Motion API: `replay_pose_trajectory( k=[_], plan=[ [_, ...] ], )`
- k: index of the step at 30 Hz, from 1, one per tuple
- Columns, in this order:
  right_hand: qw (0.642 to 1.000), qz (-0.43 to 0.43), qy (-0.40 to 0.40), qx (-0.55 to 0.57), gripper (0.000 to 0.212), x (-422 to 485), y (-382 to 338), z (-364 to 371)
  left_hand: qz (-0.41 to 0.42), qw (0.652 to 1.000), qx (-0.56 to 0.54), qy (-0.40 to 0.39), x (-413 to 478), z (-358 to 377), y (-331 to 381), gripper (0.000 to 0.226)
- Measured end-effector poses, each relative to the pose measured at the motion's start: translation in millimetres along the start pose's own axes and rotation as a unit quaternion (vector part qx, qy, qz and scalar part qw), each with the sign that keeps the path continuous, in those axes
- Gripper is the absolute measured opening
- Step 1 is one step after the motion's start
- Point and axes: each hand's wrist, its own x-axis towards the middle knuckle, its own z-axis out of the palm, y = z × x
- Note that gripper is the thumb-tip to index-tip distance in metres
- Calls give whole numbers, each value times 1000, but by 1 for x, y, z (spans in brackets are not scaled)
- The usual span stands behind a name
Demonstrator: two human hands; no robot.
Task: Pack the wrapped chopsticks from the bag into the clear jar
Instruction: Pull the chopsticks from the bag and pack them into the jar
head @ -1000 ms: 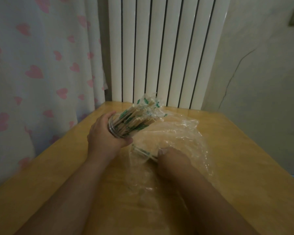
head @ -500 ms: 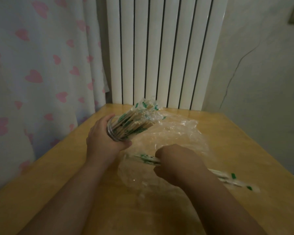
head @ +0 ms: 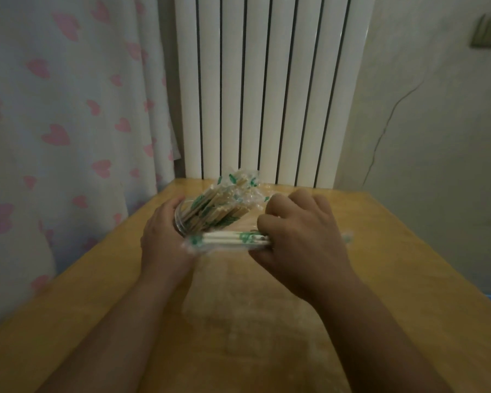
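Head view: a person's left hand [head: 165, 236] grasps the tilted clear jar [head: 181, 219], which bristles with wrapped chopsticks [head: 219, 205]. The right hand [head: 298, 236] clenches a further wrapped pair [head: 227, 239] crosswise just below the jar's mouth. Turning the tips toward the opening before pushing would likely spare the wrappers a snag.

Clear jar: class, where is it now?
Head view, left of centre: the clear jar sits tilted in the left hand, beside wrapped chopsticks in the right hand.

right hand [head: 301, 236] lifted out of bag, wrapped chopsticks [head: 227, 240] now level beside jar [head: 182, 219] mouth
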Motion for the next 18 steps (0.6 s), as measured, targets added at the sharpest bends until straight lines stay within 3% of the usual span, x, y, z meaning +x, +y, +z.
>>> replay_pose_trajectory(
  k=[5, 11, 14, 18],
  plan=[
    [994, -23, 100, 44, 29, -1, 8, 11, 24, 999, 16, -39, 0, -2, 6, 92],
    [960, 69, 254, 99, 34, -7, 11, 17, 32, 996, -9, -82, 0, -5, 5, 87],
    [927, 151, 266, 218, 35, -6, 9, 20, 42, 992, -1, -116, -4, -5, 9, 91],
    [876, 203, 275, 342, 17, -4, 10, 24, 60, 989, 10, -136, -9, -5, 10, 95]
  ],
)
